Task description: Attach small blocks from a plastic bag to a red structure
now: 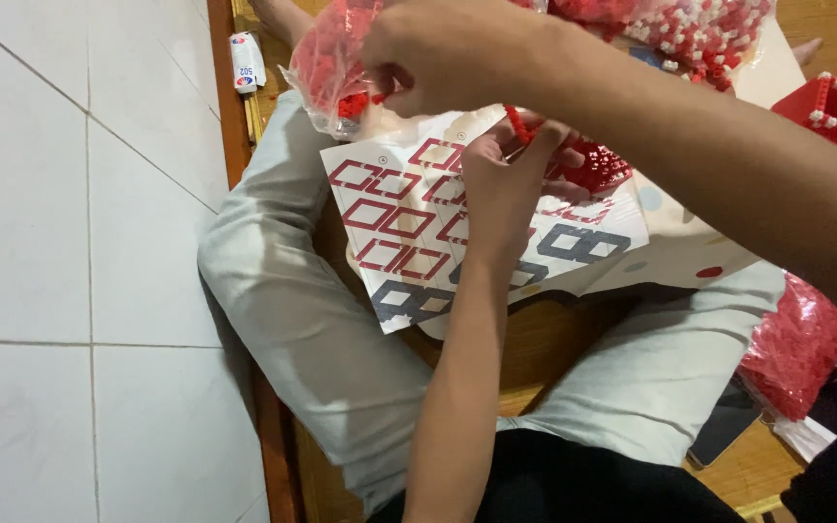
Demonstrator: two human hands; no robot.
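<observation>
On the far left lies pale glossy floor tile [70, 242], and a small white tube [247, 60] sits at its wooden edge. The person sits cross-legged in light trousers [293, 310] on a woven mat [554, 339].

The right hand [438, 53], crossing over, pinches into a crinkly clear bag [326, 58] of tiny red bricks; its fingers are closed on the plastic and whatever is inside. The bag would need holding steady so nothing spills (those pieces look small and hard, easy to lose).

The left hand [506, 184] is clamped on a small red brick assembly [593, 165], knobbly and open like a lattice, held just above the printed instruction sheet [399, 223], a smooth paper with red and grey outlines.

Further right stand a red-and-white brick box [830, 108] and another bag of red bricks [794, 349].
</observation>
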